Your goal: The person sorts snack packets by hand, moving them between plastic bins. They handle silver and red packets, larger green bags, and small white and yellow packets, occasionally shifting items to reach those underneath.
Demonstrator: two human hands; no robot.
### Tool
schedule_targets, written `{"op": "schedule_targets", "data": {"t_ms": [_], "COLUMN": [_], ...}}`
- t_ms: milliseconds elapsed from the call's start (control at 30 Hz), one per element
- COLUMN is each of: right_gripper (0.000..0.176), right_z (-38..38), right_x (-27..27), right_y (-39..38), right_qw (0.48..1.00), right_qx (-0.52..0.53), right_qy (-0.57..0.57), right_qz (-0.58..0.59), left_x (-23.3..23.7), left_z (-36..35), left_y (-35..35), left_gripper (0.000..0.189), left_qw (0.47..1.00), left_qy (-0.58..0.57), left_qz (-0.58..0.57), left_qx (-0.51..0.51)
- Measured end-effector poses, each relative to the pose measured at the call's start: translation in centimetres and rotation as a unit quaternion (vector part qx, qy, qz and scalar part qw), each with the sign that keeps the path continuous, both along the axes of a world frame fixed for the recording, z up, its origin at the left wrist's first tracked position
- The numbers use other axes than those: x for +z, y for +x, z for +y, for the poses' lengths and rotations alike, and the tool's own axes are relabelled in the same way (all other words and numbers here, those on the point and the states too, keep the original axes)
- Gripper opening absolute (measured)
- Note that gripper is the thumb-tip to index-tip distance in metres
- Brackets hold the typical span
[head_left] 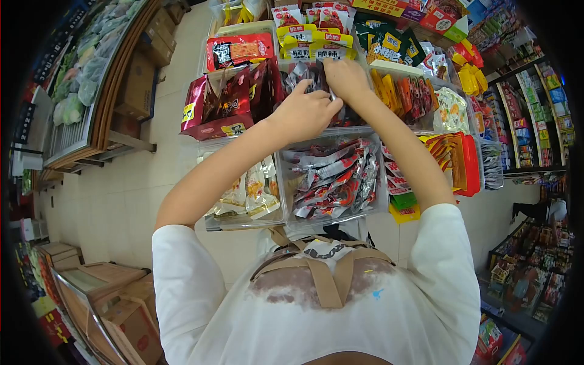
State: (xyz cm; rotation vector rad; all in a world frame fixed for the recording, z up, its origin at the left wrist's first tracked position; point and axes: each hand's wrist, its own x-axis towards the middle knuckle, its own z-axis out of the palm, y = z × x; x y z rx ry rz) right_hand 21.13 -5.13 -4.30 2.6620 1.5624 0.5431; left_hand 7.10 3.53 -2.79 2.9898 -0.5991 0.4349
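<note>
My left hand [305,113] reaches over a clear bin of dark and silver snack packets [296,74], its fingers spread apart. No held item shows in it. Close beside it, my right hand [347,79] is in the same bin with its fingers curled down. A silvery edge of a snack packet [332,95] shows at those fingers, partly hidden by the hand. Yellow-topped packets [313,50] stand just behind the bin. Left of my hands are dark red snack bags [220,100]. To the right stand orange and red packets [406,97].
Nearest my body are a bin of red and silver packets [334,176] and one of pale packets [252,188]. A red box of packets [465,164] is at the right. A vegetable shelf [91,85] stands left, cardboard boxes [131,322] lower left, stocked shelves [529,115] right.
</note>
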Motion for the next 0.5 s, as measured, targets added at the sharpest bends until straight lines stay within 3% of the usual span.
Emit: {"op": "schedule_targets", "data": {"t_ms": [100, 133, 300, 500], "right_gripper": [0.011, 0.011, 0.013, 0.013], "right_z": [-0.9, -1.3, -0.2, -1.2], "right_x": [0.1, -0.3, 0.0, -0.6], "right_y": [-1.9, -1.7, -0.1, -1.1], "right_qw": [0.998, 0.998, 1.0, 1.0], "right_qx": [-0.015, -0.002, 0.001, -0.002], "right_qy": [0.043, 0.053, 0.005, 0.026], "right_qz": [-0.043, -0.033, 0.009, 0.006], "left_x": [-0.9, -1.1, -1.0, -1.6], "left_z": [-0.1, -0.2, -0.1, 0.0], "left_y": [-0.4, -0.4, 1.4, 1.1], "left_gripper": [0.027, 0.025, 0.018, 0.014], "left_qw": [0.997, 0.997, 0.997, 0.995], "left_qy": [0.0, -0.003, -0.013, -0.029], "left_qz": [0.023, -0.019, 0.03, 0.035], "left_qx": [-0.074, -0.081, -0.064, -0.091]}}
